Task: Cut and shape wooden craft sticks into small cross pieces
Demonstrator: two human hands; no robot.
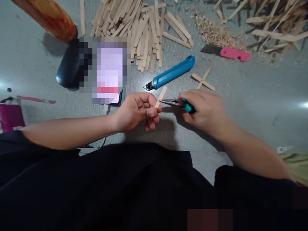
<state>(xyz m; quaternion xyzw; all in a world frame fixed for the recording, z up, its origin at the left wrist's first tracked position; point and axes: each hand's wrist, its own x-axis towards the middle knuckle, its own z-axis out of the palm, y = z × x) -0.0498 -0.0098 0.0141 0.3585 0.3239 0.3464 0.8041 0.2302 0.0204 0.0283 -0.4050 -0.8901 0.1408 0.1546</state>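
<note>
My left hand (144, 110) pinches a wooden craft stick (162, 95) near its lower end, over the near part of the table. The stick leans up and to the right. In my right hand (204, 110) is a pair of pliers (186, 105) with teal and black handles. Their narrow metal jaws point left and meet the stick's side close to my left fingertips. Whether the jaws grip the stick is too small to tell. A blue utility knife (173, 72) with its blade tip out lies just beyond my hands.
Many loose craft sticks (144, 35) are heaped at the back. Two crossed sticks (202, 81) lie right of the blue knife. Farther right are a pink cutter (234, 54) and wood shavings (214, 32). A phone (109, 73), a dark computer mouse (69, 69) and an orange cylinder (51, 19) occupy the left.
</note>
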